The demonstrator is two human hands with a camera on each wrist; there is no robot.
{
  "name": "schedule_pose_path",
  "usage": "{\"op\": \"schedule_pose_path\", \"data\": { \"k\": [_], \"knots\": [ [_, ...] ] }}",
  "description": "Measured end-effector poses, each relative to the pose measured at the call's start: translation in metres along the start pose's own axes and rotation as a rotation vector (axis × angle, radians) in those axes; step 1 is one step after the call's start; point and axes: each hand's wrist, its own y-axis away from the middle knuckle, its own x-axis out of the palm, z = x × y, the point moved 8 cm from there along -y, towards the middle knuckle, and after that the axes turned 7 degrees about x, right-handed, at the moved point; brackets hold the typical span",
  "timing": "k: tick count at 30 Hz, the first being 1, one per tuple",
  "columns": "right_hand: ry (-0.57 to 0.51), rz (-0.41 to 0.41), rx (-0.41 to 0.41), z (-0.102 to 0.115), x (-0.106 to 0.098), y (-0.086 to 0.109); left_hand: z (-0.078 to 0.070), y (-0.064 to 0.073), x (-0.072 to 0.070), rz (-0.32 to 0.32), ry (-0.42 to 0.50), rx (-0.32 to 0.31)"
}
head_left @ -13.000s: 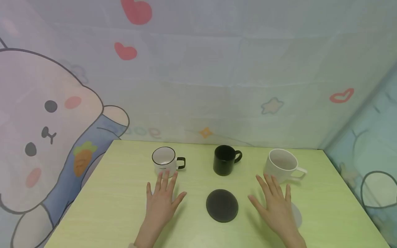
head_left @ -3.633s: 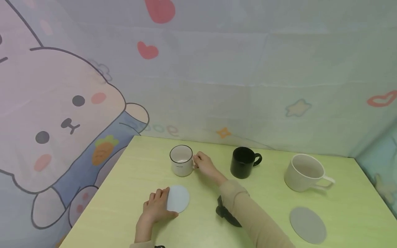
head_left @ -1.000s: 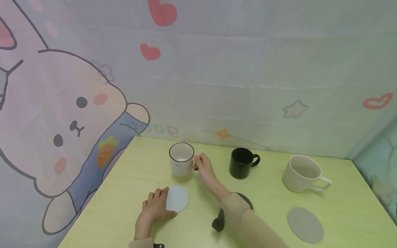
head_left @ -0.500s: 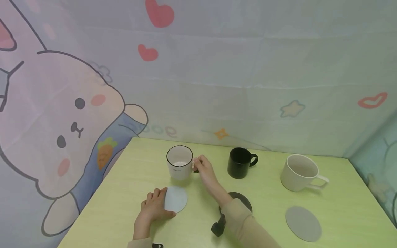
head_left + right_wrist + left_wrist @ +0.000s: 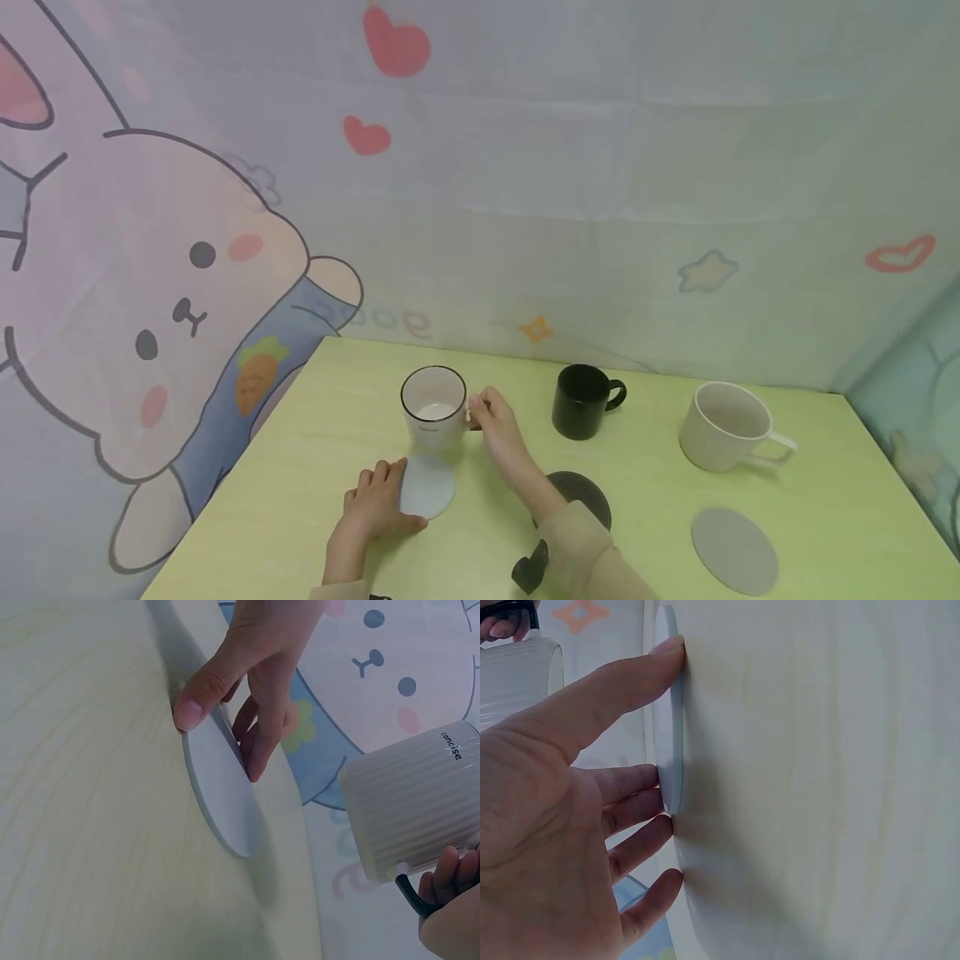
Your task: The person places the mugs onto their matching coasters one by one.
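My right hand grips the dark handle of a white mug with a black rim. The mug is raised off the table, just beyond and partly over a round pale coaster. Ribbed sides and the word "concise" show on the mug in the right wrist view. My left hand holds that coaster by its edge, thumb on the near side and fingertips on the left side. In the left wrist view the coaster lies flat on the table, and the little finger touches the tabletop.
A black mug stands at the back middle, and a wide cream mug farther right. My right forearm partly covers a dark round coaster. A grey coaster lies at the front right. A printed cloth hangs behind the table.
Both hands were spread open at first. The left then took the pale coaster and the right the white mug's handle. The mug has risen and moved nearer the coaster; the left hand stays put.
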Motion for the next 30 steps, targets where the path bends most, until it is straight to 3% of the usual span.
{"op": "schedule_pose_path", "data": {
  "k": [4, 12, 20, 30],
  "knots": [
    [-0.01, 0.001, -0.053, 0.0, 0.001, 0.007, -0.001, 0.001, 0.0, -0.003, -0.001, 0.006],
    [-0.048, -0.017, 0.04, -0.009, 0.003, 0.011, 0.0, 0.001, 0.001, 0.015, -0.01, -0.002],
    [-0.061, -0.044, 0.036, -0.01, 0.002, 0.017, 0.003, -0.001, 0.003, -0.003, 0.029, -0.011],
    [-0.086, -0.036, 0.043, -0.011, 0.004, 0.025, -0.003, -0.002, -0.001, 0.005, -0.063, 0.023]
  ]
}}
